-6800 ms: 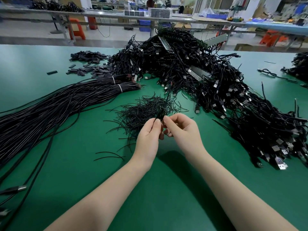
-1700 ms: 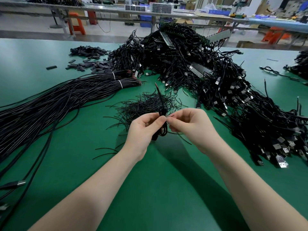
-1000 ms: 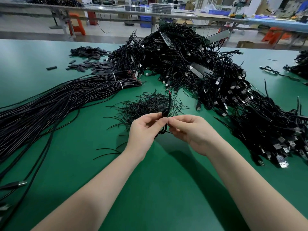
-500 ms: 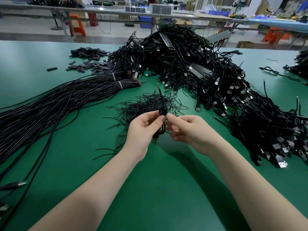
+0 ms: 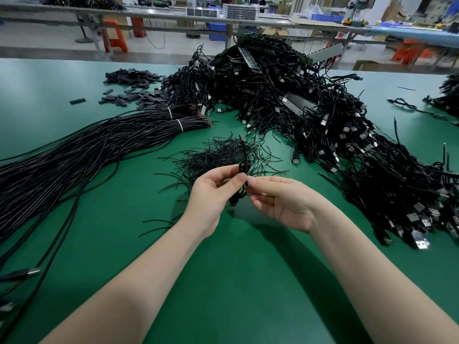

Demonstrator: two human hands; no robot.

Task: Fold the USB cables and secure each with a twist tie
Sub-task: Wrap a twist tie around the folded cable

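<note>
Black straight cable bundles (image 5: 74,155) at your 9 o'clock on green counter (image 5: 236,281), still unfolded. Loose twist ties (image 5: 218,155) heaped at 12. Centre: your left hand (image 5: 211,192), grip clamped on folded USB cable (image 5: 242,167), bare end pointing up. Your right hand (image 5: 278,197), fingertips pinched together at tie on coil; tie too thin to see. Cable light, springy, likely to uncoil: hold at fold's waist. Finished pile (image 5: 323,120) at 1 to 3 o'clock.
</note>
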